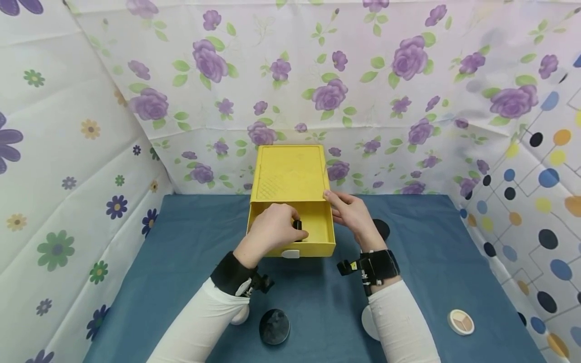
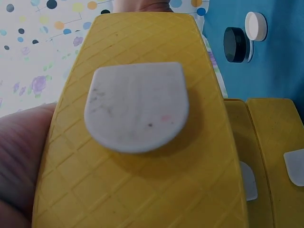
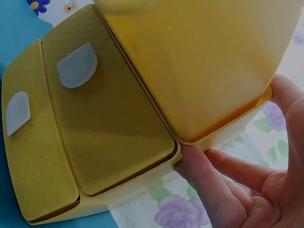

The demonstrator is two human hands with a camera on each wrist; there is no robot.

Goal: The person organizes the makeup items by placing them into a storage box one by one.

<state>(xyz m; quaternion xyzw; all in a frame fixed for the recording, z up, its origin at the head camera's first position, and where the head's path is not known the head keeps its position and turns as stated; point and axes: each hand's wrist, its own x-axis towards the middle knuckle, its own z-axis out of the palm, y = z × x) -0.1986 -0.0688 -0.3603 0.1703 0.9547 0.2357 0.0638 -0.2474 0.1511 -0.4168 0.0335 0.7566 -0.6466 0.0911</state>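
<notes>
A yellow drawer cabinet (image 1: 291, 171) stands against the back cloth, its top drawer (image 1: 320, 247) pulled out. Inside that drawer, my left hand (image 1: 272, 229) pinches a small black cylinder (image 1: 297, 225) between thumb and fingers; its kind cannot be made out. The left wrist view is mostly the drawer's front with its white handle (image 2: 137, 107), which hides most of that hand. My right hand (image 1: 353, 216) grips the cabinet's right edge, thumb at the top and fingers along the side. Two lower drawers (image 3: 118, 118) with white handles are closed in the right wrist view.
On the blue cloth lie a black round container (image 1: 274, 326), a white round thing (image 1: 240, 315) partly under my left sleeve, and a white disc (image 1: 369, 322) beside my right sleeve. A round compact (image 1: 461, 321) lies far right. A black disc (image 1: 381, 229) sits behind my right wrist.
</notes>
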